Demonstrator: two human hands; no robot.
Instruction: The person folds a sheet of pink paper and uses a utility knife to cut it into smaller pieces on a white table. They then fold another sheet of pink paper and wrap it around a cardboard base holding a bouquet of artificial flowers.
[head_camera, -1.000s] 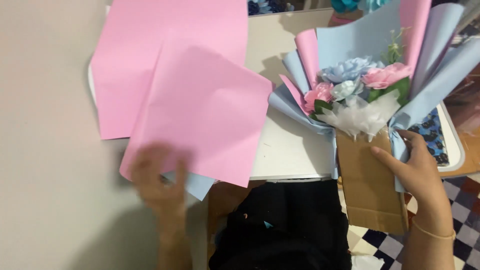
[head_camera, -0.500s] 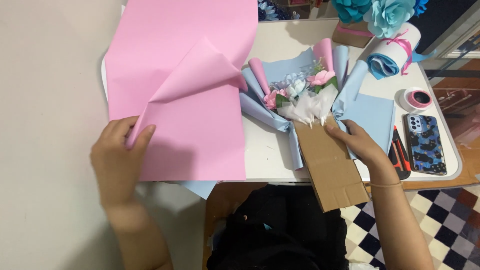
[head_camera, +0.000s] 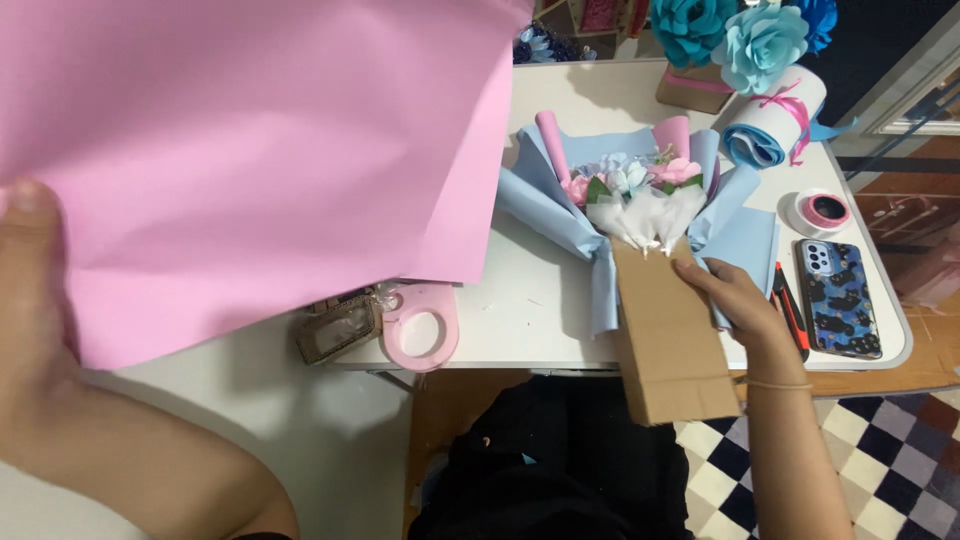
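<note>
White table (head_camera: 540, 310) (checkered floor (head_camera: 890, 460) below) holds bouquet (head_camera: 640, 200)

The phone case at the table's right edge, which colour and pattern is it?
The phone case is blue with black blotches, seen in the head view.

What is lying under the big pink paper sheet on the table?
Below the pink sheet edge, a pink tape dispenser and a small brownish box show. Anything further under it is covered.

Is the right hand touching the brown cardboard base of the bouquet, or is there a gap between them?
Touching. The head view shows the right hand resting on the brown cardboard base, with the fingers lying across its upper right edge and no gap visible.
</note>
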